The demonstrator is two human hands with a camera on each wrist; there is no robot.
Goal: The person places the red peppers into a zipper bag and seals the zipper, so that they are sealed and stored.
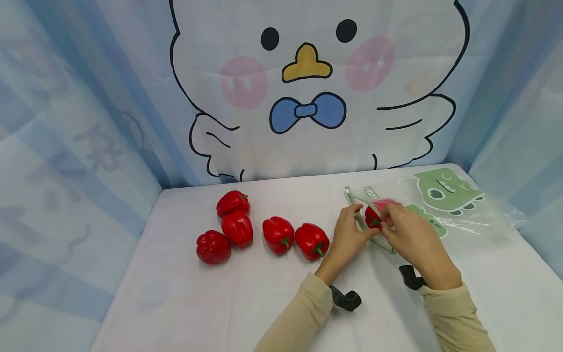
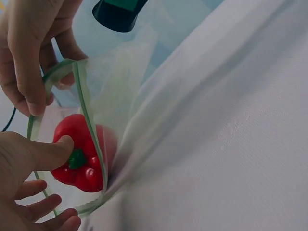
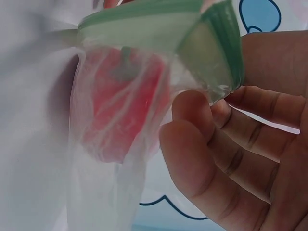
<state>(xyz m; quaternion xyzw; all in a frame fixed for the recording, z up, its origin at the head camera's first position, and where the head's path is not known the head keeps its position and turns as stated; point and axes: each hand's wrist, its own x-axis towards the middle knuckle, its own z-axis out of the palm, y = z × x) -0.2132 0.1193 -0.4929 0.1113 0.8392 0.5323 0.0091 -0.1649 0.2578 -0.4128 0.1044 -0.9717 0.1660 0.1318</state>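
Beige sleeves (image 1: 292, 318) extend toward the zip bag (image 1: 448, 190) as I monitor remotely: the right hand (image 1: 411, 234) pinches its rim (image 2: 82, 91), likely keeping it open; the left hand (image 1: 348, 234), fingers loose, thumbs the red bell pepper (image 2: 86, 139) inside.

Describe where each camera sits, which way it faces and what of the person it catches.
Head: on the head, looking forward and down at the bag and loose peppers; left grip, right grip and sleeves show.
Left wrist: looks into the bag's mouth at the pepper; left grip near, right grip beyond.
Right wrist: looks at the bag's side, curtain behind; right grip shows.
Shared: head and left wrist both catch both grips.
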